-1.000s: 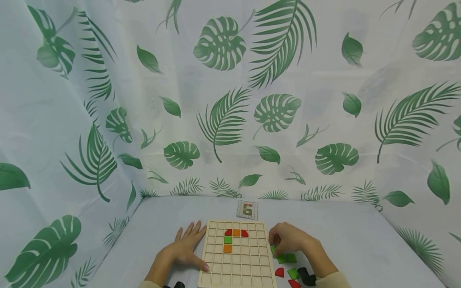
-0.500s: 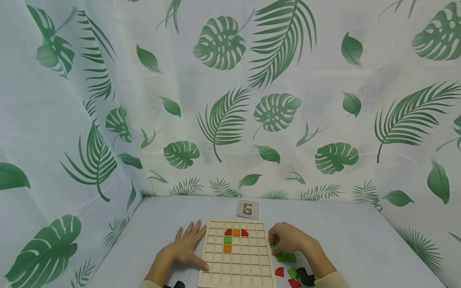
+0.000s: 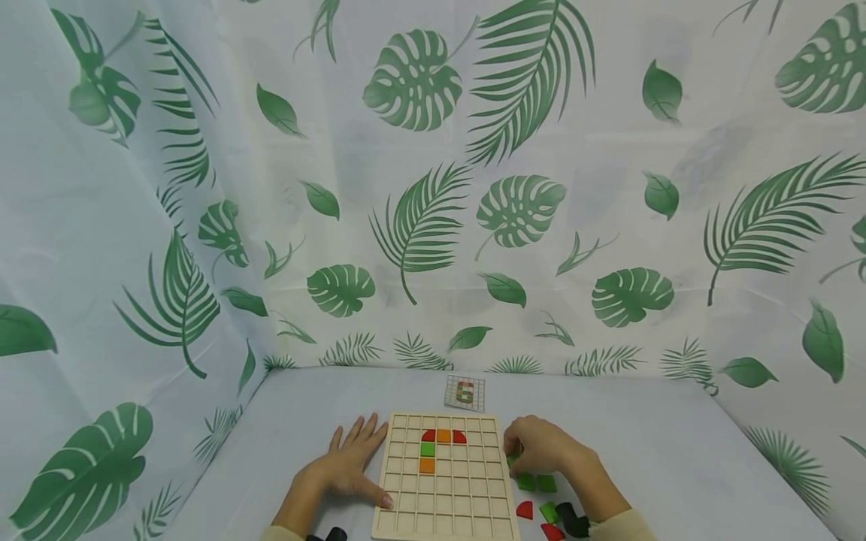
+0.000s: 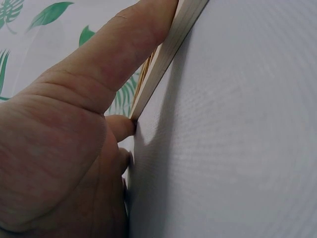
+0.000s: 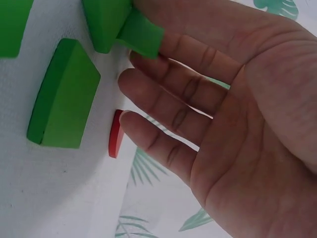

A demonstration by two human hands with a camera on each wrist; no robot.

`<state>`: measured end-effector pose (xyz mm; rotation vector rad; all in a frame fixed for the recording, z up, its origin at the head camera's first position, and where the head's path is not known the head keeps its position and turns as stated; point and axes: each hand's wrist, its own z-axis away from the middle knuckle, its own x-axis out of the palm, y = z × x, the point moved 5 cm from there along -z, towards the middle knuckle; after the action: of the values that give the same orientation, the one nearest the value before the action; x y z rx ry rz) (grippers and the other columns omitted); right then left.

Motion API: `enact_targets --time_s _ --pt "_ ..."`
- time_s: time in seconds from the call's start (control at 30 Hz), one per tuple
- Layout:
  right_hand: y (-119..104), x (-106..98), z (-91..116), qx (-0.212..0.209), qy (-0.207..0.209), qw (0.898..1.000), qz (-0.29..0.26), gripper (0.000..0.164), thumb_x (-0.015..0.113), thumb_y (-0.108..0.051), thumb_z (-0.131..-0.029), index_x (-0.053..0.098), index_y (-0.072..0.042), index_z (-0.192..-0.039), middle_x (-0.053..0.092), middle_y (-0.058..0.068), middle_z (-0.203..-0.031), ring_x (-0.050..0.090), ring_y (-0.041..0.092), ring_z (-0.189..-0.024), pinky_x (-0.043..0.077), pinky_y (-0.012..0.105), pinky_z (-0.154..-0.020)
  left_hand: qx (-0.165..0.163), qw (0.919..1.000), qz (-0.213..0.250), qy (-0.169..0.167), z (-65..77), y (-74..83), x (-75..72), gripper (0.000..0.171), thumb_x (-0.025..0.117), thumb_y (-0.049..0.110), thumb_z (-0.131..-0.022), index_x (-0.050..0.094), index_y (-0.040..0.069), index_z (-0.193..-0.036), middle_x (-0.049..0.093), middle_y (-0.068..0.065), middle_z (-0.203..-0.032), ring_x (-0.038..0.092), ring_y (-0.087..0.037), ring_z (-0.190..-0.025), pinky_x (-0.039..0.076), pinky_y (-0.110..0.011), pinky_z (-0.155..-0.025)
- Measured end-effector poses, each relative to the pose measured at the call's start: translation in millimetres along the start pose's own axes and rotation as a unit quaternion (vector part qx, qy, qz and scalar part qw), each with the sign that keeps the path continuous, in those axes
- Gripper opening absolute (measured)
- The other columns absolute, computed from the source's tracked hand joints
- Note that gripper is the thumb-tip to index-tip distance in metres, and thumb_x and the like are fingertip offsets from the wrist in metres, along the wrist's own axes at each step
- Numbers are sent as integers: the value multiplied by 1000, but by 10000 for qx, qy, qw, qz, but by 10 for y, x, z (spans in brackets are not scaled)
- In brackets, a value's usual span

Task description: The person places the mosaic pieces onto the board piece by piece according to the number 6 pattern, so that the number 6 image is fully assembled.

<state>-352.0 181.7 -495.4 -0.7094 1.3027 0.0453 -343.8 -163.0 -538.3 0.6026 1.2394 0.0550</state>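
A wooden grid board [image 3: 473,492] lies in front of me, seen in the head view. My left hand [image 3: 348,462] is spread flat at its left side, thumb on the board's edge and fingertips by the upper left corner. In the left wrist view the thumb [image 4: 119,54] reaches over the board's side [image 4: 166,57]. At the right edge, my right hand [image 3: 541,447] pinches a green square tile [image 5: 143,34] between thumb and index finger, its other fingers loosely bent. Just under it lie more green tiles [image 3: 546,483]. A red rounded piece [image 5: 116,135] shows beyond the little finger.
On the board sit red rounded pieces [image 3: 459,437], orange squares [image 3: 443,436] and a green square [image 3: 428,449]. A pattern card [image 3: 464,394] lies behind it. Loose red pieces [image 3: 525,510] and a green tile [image 3: 549,513] are at front right, near a black object [image 3: 571,519].
My right hand stays by the board's right edge, its fingers shifting slightly, and more of the green tile shows between them. The left hand and the pieces on the board have not moved.
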Motion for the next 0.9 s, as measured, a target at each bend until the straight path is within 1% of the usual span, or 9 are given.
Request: enact_targets --time_s 0.13,0.27,0.4,0.57,0.63,0.77,0.9 --pt "-1 -8 0 -39 29 10000 42 21 94 -14 -71 74 -17 -78 65 -8 -77 55 12 -71 48 33 -65 11 10000 14 5 1 4 -8 137 87 74 -61 24 14 -167 8 -17 -176 1 -43 -162 -4 -74 -123" --pt "-11 -5 7 -15 -39 10000 21 20 92 -13 -73 73 -17 -75 63 -9 -72 55 11 -67 47 30 -61 24 10000 17 11 3 4 -7 137 87 74 -61 24 14 -167 8 -17 -176 1 -43 -162 -4 -74 -123" --pt "-19 7 16 144 -78 9999 22 21 90 -12 -76 69 -18 -73 61 -8 -70 54 12 -65 45 30 -58 13 10000 14 20 4 1 -1 137 88 74 -60 24 14 -167 9 -17 -176 1 -43 -162 -4 -74 -124" --pt "-8 17 12 355 46 9992 151 24 88 -14 -74 65 -20 -68 60 -7 -67 53 12 -62 44 29 -54 15 10000 26 26 11 6 1 138 88 74 -60 24 14 -167 9 -17 -175 1 -43 -162 -4 -74 -124" --pt "5 11 7 379 114 9990 191 24 86 -17 -75 64 -20 -67 59 -7 -65 53 11 -60 43 28 -52 14 10000 35 23 16 11 0 137 88 73 -60 24 14 -167 9 -17 -175 1 -43 -162 -4 -74 -124" --pt "25 -28 -7 301 308 9988 213 19 82 -17 -77 64 -20 -70 58 -7 -66 52 12 -60 42 29 -53 35 10000 87 20 28 28 -14 137 89 72 -61 25 13 -166 9 -18 -175 2 -44 -162 -4 -74 -123" --pt "19 -58 -39 64 493 9983 301 13 78 -18 -79 66 -22 -79 60 -10 -72 52 9 -65 45 29 -58 45 9999 109 15 34 37 -26 137 89 72 -61 26 12 -166 9 -19 -175 2 -44 -162 -4 -74 -123"
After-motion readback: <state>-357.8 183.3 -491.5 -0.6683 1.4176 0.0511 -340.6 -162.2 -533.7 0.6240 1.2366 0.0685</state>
